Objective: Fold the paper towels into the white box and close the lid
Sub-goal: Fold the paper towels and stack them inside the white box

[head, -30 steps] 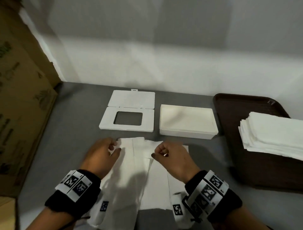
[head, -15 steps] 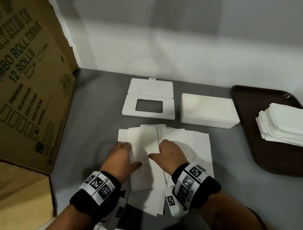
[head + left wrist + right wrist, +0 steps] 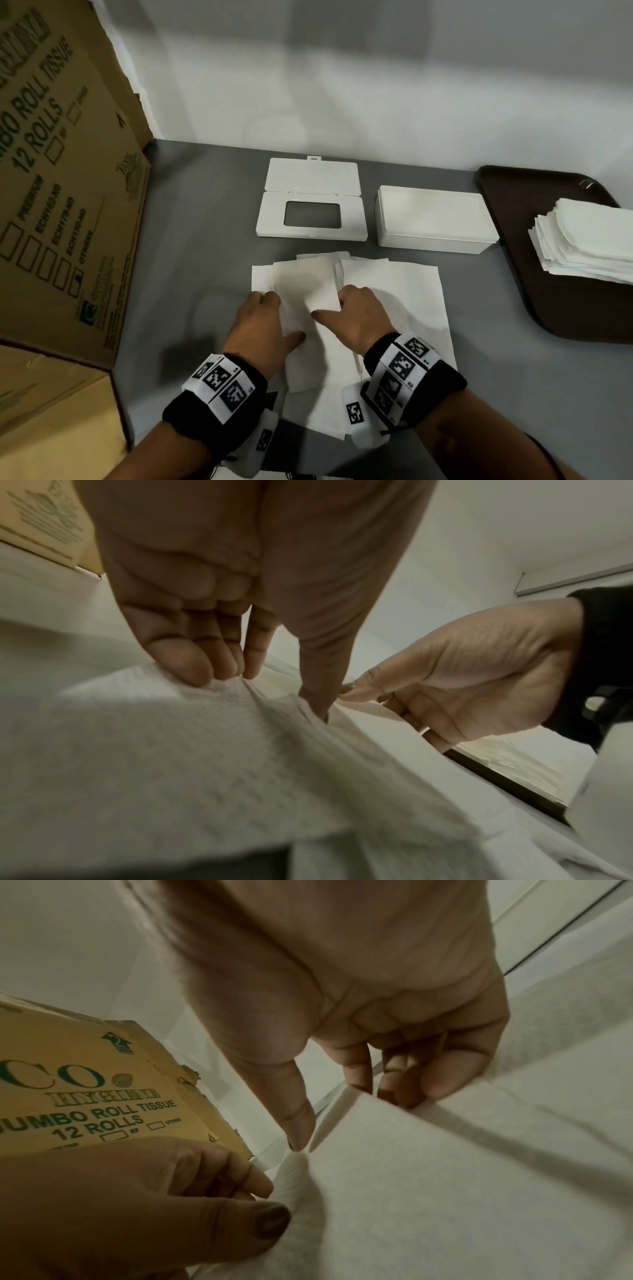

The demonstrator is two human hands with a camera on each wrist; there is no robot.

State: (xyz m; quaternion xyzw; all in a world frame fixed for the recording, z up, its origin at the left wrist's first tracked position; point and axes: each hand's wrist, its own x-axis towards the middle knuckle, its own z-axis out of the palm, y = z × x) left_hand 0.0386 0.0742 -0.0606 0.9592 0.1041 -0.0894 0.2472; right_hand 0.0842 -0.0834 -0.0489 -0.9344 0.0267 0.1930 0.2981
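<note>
Here the left hand (image 3: 262, 323) and right hand (image 3: 356, 317) each pinch an edge of the overlapped paper towels (image 3: 404, 308), probably to crease them. Beyond the towels sit the white box (image 3: 431, 219), open, and its lid (image 3: 310, 214).

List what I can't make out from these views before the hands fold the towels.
- White box interior: head view shows only a pale top; full or empty, unclear.
- Near ends of the paper towels: covered by both wrists and their bands.
- Towel stack on the brown tray: cut by the right edge.
- Sheet count: overlapping, wrist views blurred.
</note>
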